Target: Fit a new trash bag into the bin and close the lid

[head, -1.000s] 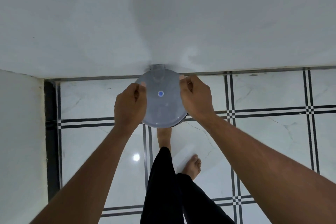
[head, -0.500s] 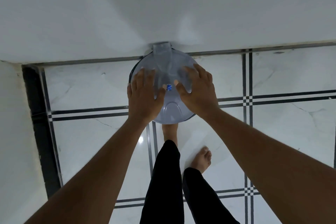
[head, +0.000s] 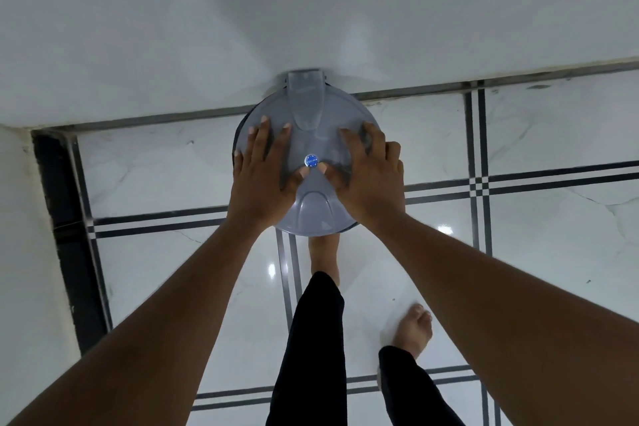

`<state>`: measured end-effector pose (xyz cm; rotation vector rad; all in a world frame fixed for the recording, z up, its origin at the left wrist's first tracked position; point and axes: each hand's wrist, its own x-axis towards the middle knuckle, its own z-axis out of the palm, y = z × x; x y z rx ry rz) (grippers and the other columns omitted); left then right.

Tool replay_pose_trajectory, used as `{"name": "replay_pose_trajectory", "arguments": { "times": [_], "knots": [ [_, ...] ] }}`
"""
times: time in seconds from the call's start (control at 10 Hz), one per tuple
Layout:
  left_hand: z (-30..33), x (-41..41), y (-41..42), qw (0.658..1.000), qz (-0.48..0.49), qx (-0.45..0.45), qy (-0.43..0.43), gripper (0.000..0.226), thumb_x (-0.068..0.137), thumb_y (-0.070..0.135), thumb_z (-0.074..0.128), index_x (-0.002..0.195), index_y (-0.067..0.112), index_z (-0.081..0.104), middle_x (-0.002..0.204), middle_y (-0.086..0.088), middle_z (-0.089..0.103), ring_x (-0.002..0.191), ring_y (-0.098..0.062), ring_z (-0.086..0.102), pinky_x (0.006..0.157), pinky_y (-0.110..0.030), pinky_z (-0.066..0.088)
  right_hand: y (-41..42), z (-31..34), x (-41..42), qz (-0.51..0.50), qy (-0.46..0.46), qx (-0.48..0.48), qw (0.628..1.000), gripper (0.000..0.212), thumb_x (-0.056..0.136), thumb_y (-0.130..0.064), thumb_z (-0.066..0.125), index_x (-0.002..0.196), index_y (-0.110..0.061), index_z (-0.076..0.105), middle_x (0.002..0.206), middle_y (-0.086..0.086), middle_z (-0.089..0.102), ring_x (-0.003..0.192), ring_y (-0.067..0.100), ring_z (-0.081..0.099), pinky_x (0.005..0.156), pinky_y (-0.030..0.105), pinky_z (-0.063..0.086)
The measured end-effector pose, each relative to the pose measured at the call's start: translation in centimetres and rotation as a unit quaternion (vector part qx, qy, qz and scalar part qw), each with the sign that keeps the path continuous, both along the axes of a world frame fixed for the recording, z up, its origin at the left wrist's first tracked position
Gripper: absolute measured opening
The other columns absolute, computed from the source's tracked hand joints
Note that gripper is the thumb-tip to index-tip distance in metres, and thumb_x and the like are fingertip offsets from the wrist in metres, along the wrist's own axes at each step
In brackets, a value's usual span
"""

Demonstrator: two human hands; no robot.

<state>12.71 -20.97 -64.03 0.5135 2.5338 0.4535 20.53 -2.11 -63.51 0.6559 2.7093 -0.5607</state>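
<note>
Your fingers (head: 262, 135) now lie spread flat on the lid (head: 311, 211), no longer gripping its edges: left hand (head: 261, 176), then right hand (head: 371, 180), pressing it onto the bin (head: 238, 135) at the floor's wall edge; closing looks nearly done.

Even soft indoor light, small glare spots on glossy floor (head: 518, 270), wide-angle edge bending, sharp focus

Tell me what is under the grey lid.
Only a thin dark rim shows past the lid edge, and a bare foot on the floor below. Both hands, left hand and right hand, lie flat on top. The bin's inside and any bag are covered.
</note>
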Motion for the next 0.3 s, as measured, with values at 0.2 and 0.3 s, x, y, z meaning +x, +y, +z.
{"name": "replay_pose_trajectory", "arguments": {
  "times": [0.2,0.3],
  "knots": [
    [2.2,0.2,0.7,0.999,0.022,-0.027,0.012,0.083,0.104,0.062,0.057,0.168,0.016,0.033,0.175,-0.013,0.033,0.164,-0.039,0.024,0.129,-0.063,0.026,0.7,1.6,0.3,-0.008,0.002,-0.043,0.999,0.077,0.1,-0.068,0.064,0.163,-0.028,0.047,0.166,0.009,0.046,0.145,0.034,0.046,0.113,0.05,0.051],
    [5.6,0.9,2.2,0.994,0.089,0.062,0.026,0.071,0.103,0.05,0.065,0.16,0.012,0.046,0.157,-0.012,0.057,0.148,-0.035,0.05,0.12,-0.055,0.043,1.9,4.7,0.9,-0.069,0.037,-0.143,0.987,0.071,0.1,-0.057,0.072,0.16,-0.026,0.052,0.152,0.002,0.061,0.138,0.03,0.054,0.112,0.047,0.051]
  ]
}}
